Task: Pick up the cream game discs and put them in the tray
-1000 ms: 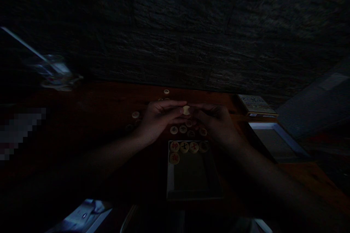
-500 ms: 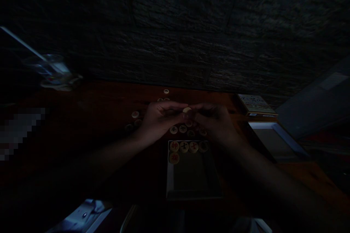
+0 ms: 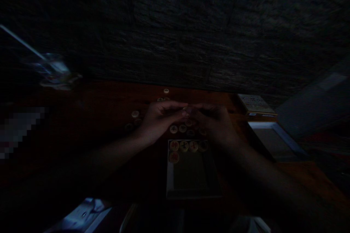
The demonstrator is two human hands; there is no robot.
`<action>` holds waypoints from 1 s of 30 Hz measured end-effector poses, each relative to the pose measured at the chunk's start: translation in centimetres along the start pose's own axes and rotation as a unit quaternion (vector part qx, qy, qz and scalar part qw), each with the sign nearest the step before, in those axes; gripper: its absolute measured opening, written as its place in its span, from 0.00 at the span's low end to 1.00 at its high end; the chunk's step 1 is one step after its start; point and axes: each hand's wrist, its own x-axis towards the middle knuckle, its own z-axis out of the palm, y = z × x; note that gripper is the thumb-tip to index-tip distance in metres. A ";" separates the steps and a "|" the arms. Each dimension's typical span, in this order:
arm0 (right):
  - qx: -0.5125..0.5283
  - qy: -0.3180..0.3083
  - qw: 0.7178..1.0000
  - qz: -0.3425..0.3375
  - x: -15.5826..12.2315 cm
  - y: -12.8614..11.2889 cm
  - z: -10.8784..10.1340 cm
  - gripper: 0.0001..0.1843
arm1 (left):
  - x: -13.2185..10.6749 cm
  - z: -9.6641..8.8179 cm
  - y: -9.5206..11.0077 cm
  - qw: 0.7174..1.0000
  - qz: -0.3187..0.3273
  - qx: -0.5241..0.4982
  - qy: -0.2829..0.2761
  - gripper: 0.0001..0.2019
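Note:
The scene is very dark. My left hand and my right hand meet fingertip to fingertip above a wooden table. Their fingers are curled together around a small round pale game piece, now mostly hidden between them. Just below my hands lie several loose round pieces with dark markings. In front of them stands a shallow open box holding several pieces in a row at its far end, with one more under the row's left end.
More round pieces lie scattered left of and behind my hands. A patterned box lid and an open tray sit at the right. A glass with a straw stands far left. A dark stone wall rises behind the table.
My fingers have closed over the pale piece, which showed plainly between them before and is now almost covered. The hands have hardly moved otherwise.

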 end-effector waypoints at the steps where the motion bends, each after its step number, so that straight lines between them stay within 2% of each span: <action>1: -0.003 0.003 1.000 -0.010 0.0 0.0 0.0 0.13 | 0.1 0.0 -0.1 0.999 -0.011 -0.031 0.005 0.12; 4: -0.017 -0.002 0.998 -0.059 0.0 0.1 -0.1 0.14 | 0.4 0.0 -0.2 0.994 -0.041 -0.100 0.007 0.11; 7: -0.071 -0.008 0.989 -0.126 -0.1 0.3 -0.2 0.14 | 0.5 0.0 -0.2 0.992 -0.062 -0.113 0.004 0.10; 11: -0.228 0.017 0.951 -0.208 -0.2 0.5 -0.5 0.15 | 0.4 0.0 0.0 0.990 -0.076 -0.118 -0.007 0.07; 15: -0.284 0.010 0.925 -0.251 -0.2 0.2 -0.9 0.16 | 0.4 0.0 0.1 0.988 -0.079 -0.128 -0.034 0.08; 20: -0.280 -0.015 0.921 -0.270 -0.2 -0.3 -0.9 0.18 | 0.4 0.0 0.1 0.988 -0.059 -0.128 -0.058 0.06; 25: -0.278 -0.027 0.921 -0.273 -0.2 -0.6 -0.9 0.19 | 0.5 0.1 0.0 0.992 -0.045 -0.104 -0.049 0.08; 30: -0.299 0.007 0.917 -0.264 -0.5 -0.9 -0.7 0.11 | 0.4 0.2 0.1 0.983 -0.091 -0.139 -0.072 0.11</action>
